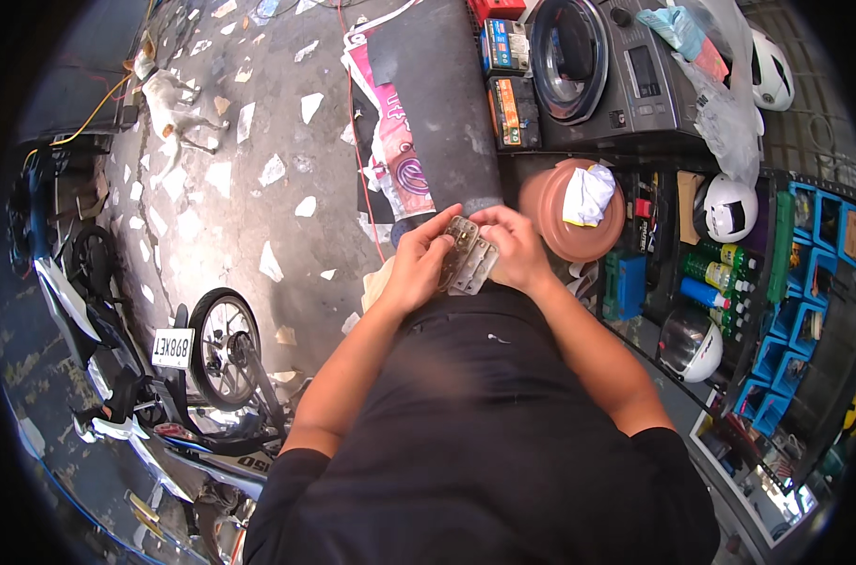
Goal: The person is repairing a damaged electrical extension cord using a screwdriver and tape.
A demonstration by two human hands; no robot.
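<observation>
A small see-through plastic case with compartments is held between my two hands, in front of my dark shirt. Its lid seems to be folded back from the divided tray. My left hand grips the left side, thumb laid on top. On the other side, my right hand has its fingers bent round the upper right edge. What lies in the compartments is too small to make out. Just beyond the hands stretches a long dark padded surface.
A round brown stool bearing a white cloth stands at my right, beside a shelf with helmets, bottles and blue bins. Behind is a grey washing machine. Motorcycles and a white dog are on the left.
</observation>
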